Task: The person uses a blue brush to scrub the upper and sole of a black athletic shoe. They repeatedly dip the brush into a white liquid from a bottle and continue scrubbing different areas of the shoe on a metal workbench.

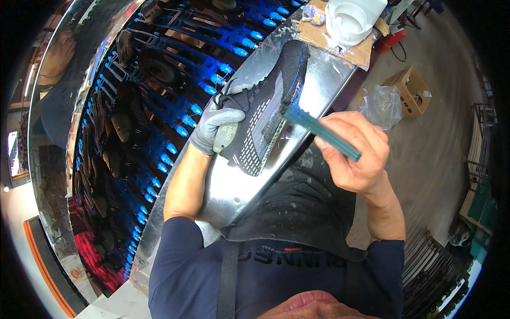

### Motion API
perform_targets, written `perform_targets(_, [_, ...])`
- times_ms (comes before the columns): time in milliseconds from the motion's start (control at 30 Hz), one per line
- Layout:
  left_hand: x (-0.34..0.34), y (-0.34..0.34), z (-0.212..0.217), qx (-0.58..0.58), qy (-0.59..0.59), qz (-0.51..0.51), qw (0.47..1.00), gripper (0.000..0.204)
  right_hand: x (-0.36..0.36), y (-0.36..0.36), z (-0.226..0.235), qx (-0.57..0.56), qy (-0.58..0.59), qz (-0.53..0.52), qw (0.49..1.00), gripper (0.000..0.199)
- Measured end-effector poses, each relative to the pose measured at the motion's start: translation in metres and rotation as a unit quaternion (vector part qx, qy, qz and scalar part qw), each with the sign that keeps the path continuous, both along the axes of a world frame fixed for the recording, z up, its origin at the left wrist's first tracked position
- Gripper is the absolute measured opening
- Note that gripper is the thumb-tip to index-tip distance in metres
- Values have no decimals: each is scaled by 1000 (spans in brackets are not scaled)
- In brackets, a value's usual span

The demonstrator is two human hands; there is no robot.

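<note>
My left hand point(215, 126), in a grey glove, is closed around the heel end of a black sneaker upper point(260, 117). A pale green shoe last point(227, 137) shows at the upper's opening, beside my gloved fingers. The upper lies tilted over the shiny metal ledge, toe pointing away, with rows of white dashes on its side and black laces. My bare right hand point(357, 149) grips a dark green brush point(324, 133) by its handle. The brush's head meets the upper's lower edge near the middle; its bristles are hard to make out.
To the left runs a rack point(175, 69) with blue-tipped pegs, carrying several dark shoe parts. Beyond the ledge point(223, 186), a white container point(350, 24) stands on cardboard point(340, 45). An open carton point(411, 93) and a clear plastic bag point(382, 106) lie on the floor at right.
</note>
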State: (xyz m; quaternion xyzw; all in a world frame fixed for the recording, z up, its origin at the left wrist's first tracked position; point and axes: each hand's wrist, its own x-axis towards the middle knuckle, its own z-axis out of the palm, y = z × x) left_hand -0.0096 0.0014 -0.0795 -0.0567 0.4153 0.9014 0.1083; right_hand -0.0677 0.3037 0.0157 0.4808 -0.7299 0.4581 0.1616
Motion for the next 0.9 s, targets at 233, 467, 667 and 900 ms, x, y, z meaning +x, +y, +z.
perform_targets(233, [-5, -2, -4, -17, 27, -5, 999, 73, 2, 0, -4, -9, 24, -28, 999, 23])
perform_targets(467, [-6, 5, -4, 55, 44, 14, 997, 68, 6, -4, -5, 14, 54, 29, 998, 34])
perform_targets(667, [-4, 4, -4, -53, 55, 3, 997, 73, 14, -6, 2, 39, 57, 101, 993, 33])
perform_targets(900, [-5, 8, -3, -6, 42, -1, 999, 78, 9, -2, 6, 57, 59, 174, 981, 34])
